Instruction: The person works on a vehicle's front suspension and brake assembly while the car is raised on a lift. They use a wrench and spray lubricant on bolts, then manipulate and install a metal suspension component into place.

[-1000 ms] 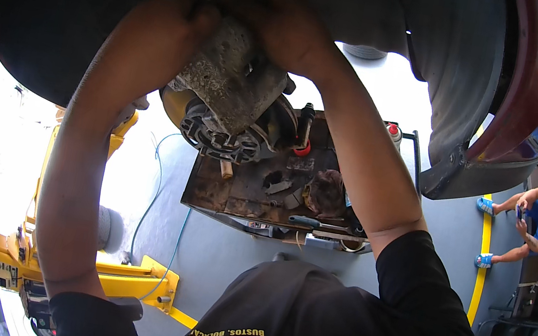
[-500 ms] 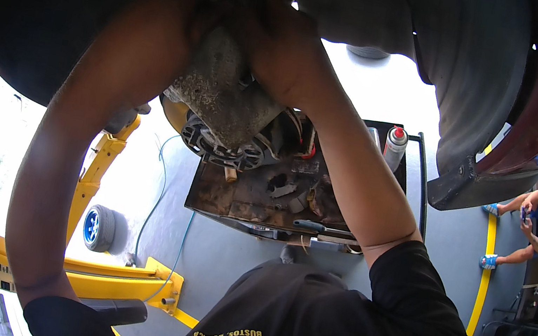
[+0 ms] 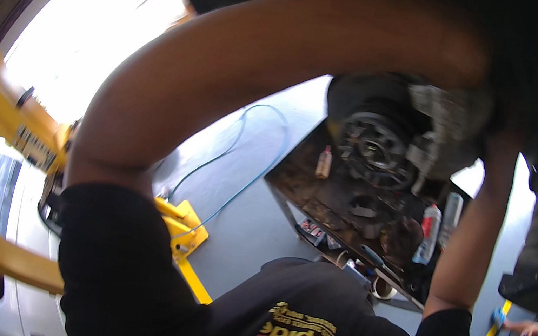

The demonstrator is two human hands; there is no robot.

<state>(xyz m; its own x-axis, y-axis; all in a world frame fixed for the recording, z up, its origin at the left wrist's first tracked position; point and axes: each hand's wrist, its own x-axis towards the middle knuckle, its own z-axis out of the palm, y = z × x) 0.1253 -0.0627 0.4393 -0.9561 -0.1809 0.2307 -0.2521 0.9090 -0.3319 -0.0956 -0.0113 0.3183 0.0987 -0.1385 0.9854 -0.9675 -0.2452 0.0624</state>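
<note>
Head view shows left hand [image 3: 466, 61] and right hand [image 3: 510, 124] in shadow by a grey metal part [image 3: 454, 131] over a cart [image 3: 296, 181], openness and grip impossible to tell, where poor light could cause pinched fingers.

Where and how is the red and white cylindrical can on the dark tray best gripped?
Probably around the middle of the red and white cylindrical can, coming from the person's side: its straight body suits wrapped fingers, while a pale grey cylinder sits close on its right and a dark, crumpled lump on its left.
</note>
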